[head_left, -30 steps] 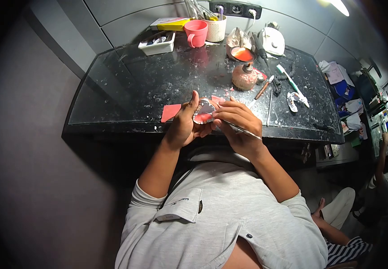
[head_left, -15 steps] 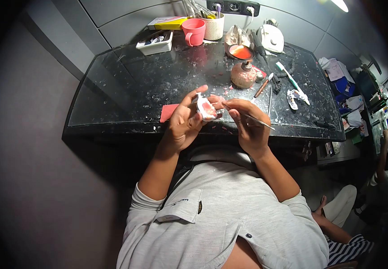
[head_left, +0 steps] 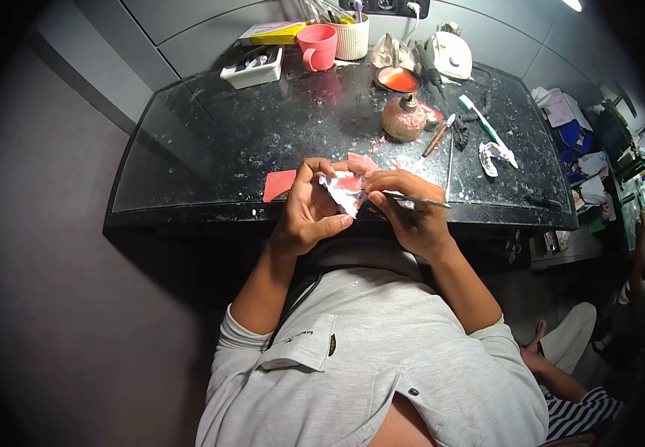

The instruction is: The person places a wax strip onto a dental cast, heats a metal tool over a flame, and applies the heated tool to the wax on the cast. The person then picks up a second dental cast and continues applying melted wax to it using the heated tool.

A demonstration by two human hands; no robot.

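Head view shows the left hand (head_left: 299,214) with its grip curled around a white dental model (head_left: 346,200) with pink material on it, held above the table's (head_left: 211,141) near edge. The right hand (head_left: 418,220) has its grip closed on a thin metal tool (head_left: 436,203), its fingertips beside the model, though whether the tip touches it cannot be told. Just beside the left hand lies a pink sheet (head_left: 278,183), and a round burner (head_left: 404,121) stands farther back.

Grey panelled wall (head_left: 196,51) behind a speckled black bench (head_left: 203,141), bright lamp (head_left: 573,4) upper right
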